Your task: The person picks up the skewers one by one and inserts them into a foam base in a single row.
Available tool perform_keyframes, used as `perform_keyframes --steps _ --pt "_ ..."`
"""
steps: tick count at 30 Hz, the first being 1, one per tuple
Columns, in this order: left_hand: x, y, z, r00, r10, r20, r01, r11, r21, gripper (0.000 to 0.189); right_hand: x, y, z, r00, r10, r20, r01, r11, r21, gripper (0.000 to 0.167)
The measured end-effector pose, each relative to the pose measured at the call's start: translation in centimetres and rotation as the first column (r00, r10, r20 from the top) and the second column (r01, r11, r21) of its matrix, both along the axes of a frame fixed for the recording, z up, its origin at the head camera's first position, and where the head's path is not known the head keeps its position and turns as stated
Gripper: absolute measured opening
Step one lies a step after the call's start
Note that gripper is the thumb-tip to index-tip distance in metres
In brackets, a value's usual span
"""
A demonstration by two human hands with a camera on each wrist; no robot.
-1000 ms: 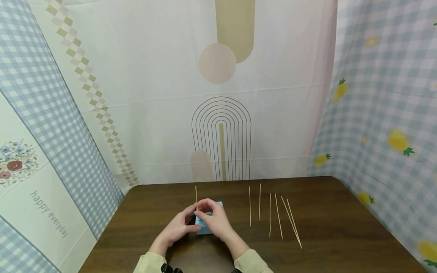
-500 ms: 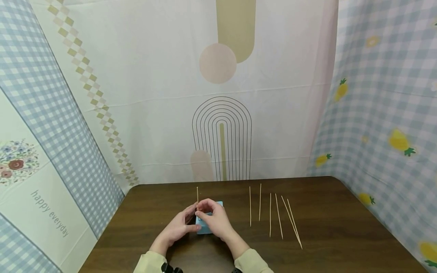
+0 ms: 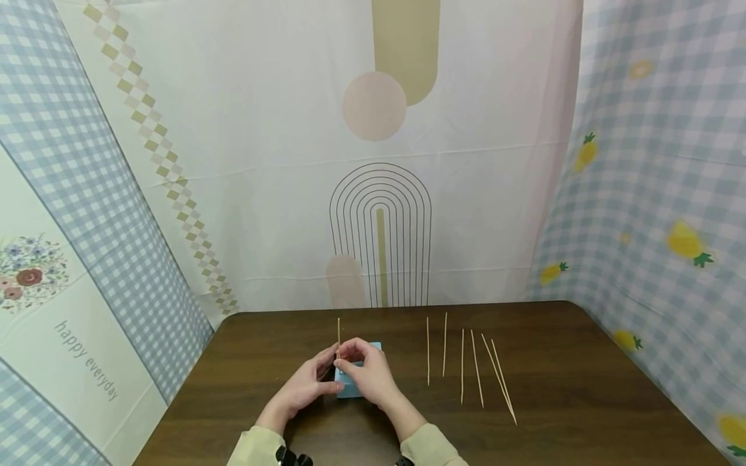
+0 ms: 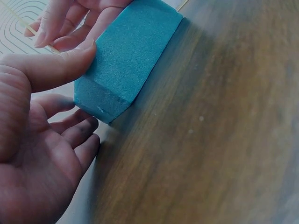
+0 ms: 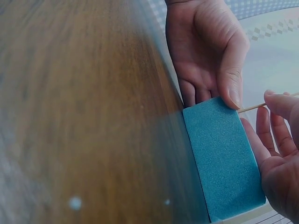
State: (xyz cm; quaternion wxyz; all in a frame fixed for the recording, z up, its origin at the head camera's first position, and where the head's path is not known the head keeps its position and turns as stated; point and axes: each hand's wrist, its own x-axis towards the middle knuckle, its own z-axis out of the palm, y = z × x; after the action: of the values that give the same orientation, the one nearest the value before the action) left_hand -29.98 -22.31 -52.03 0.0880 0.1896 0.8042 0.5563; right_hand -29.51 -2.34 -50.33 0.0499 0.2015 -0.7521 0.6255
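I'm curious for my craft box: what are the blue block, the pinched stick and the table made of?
The blue block is probably foam: it looks matte and finely speckled. The stick is likely plain bamboo or wood: thin and pale tan. The table shows brown, grain-like streaks and looks smooth; real wood or a printed covering, I can't tell.

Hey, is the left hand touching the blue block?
Touching. The right wrist view shows the left hand with its thumb resting against one corner of the blue block.
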Motion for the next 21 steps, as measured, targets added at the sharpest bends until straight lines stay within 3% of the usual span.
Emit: perform_keyframes --steps 9,15,21 --pt "-0.04 0.03 0.5 1.0 -0.015 -0.017 0.015 1.0 -0.006 0.09 -0.4 0.16 0.1 1.0 0.009 -0.016 -0.009 1.0 0.019 0.01" --pt "-0.21 -0.06 0.56 0.999 -0.012 -0.03 0.012 1.0 -0.011 0.09 -0.48 0.35 0.33 0.998 0.069 0.001 -0.069 0.998 -0.012 0.023" --pt "0.31 0.14 0.18 1.0 -0.02 -0.022 0.02 1.0 0.01 0.089 0.19 0.98 0.4 0.991 0.128 0.047 -0.126 0.991 -0.051 0.035"
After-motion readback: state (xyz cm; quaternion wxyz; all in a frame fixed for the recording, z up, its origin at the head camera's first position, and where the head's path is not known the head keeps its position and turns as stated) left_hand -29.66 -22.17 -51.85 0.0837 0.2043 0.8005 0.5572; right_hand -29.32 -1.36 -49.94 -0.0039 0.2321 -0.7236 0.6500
